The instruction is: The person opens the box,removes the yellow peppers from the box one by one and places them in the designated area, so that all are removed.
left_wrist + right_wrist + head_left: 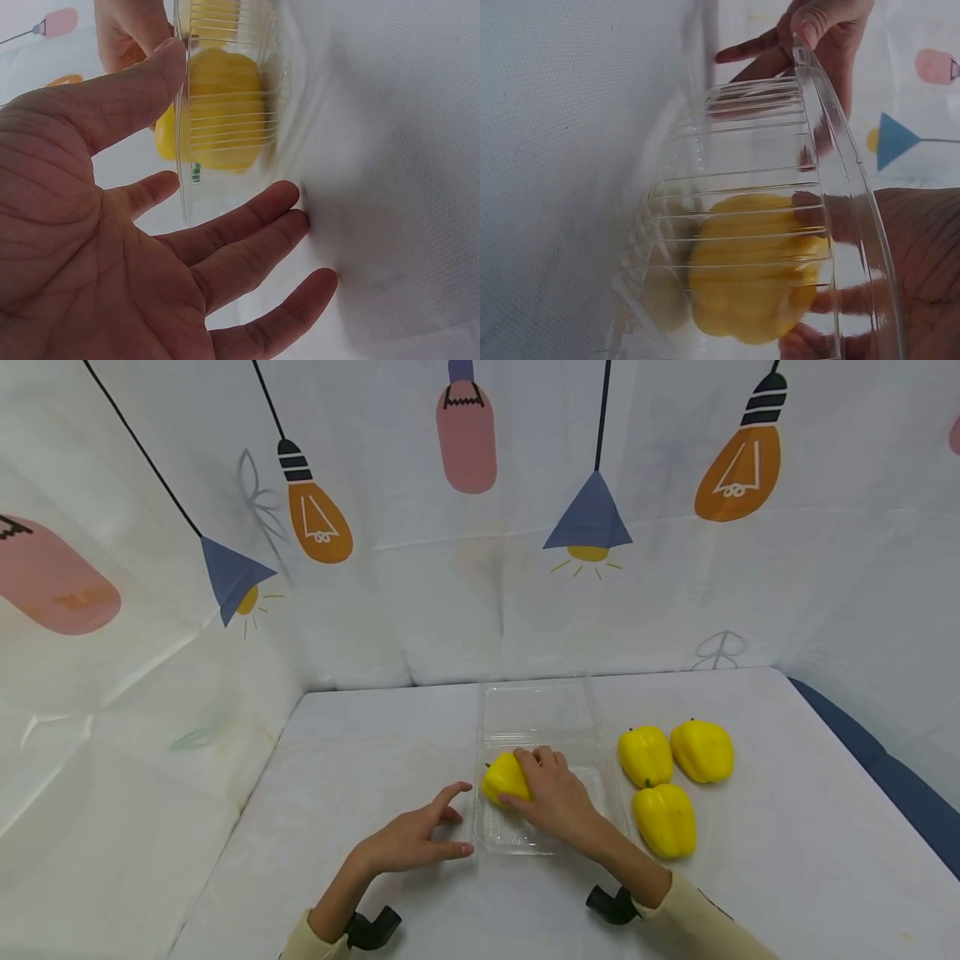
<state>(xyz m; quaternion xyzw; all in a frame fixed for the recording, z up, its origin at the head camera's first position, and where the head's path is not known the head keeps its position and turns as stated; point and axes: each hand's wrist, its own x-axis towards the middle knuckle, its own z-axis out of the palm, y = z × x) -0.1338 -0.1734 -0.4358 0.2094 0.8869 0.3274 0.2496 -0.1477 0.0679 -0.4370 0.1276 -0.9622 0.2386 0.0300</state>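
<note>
A clear plastic clamshell box lies on the white table, its lid folded back. Inside its left half is a yellow bell pepper, gripped from above by my right hand. Through the ribbed clear wall, the right wrist view shows the fingers around that pepper. Just left of the box, my left hand has its fingers spread and holds nothing. In the left wrist view its thumb is close to the box rim; whether it touches cannot be told.
Right of the box, three more yellow peppers stand grouped: one at the back left, another pepper at the back right, and a front pepper. The box lid extends toward the lamp-patterned sheet behind the table.
</note>
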